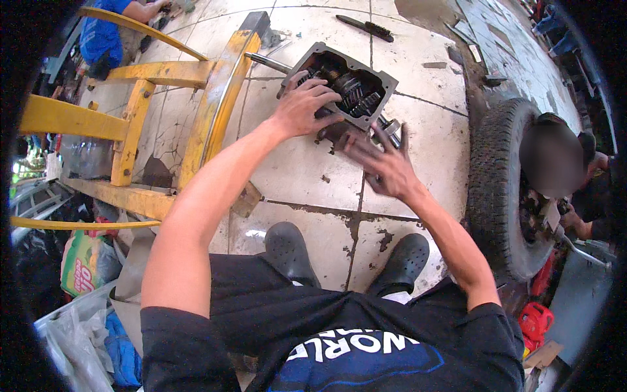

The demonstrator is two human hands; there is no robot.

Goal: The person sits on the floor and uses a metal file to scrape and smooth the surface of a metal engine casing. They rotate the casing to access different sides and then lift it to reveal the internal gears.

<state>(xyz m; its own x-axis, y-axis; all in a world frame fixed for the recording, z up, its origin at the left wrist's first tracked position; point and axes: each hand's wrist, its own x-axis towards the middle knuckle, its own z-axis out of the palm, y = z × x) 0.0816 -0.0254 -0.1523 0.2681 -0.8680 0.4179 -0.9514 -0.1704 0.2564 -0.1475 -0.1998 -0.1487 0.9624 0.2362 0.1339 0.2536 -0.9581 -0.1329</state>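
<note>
A grey metal gearbox (386, 83) lies on the tiled floor in front of me, its open side up, with dark oily gears (353, 88) showing inside. From its left end sticks out a long metal shaft (269, 63), and a shiny round end piece (390, 129) juts from its lower right. My left hand (304, 108) grips the near left rim, fingers bent over the opening. By the near right corner is my right hand (388, 166), smeared by motion, its fingers spread. Whether it touches the end piece I cannot tell.
A yellow metal frame (134, 130) stands at the left. At the right is a large tyre (499, 189) with a person beside it. A black-bristled brush (366, 28) lies beyond the gearbox. Another person's blue shirt (101, 39) shows at the far left.
</note>
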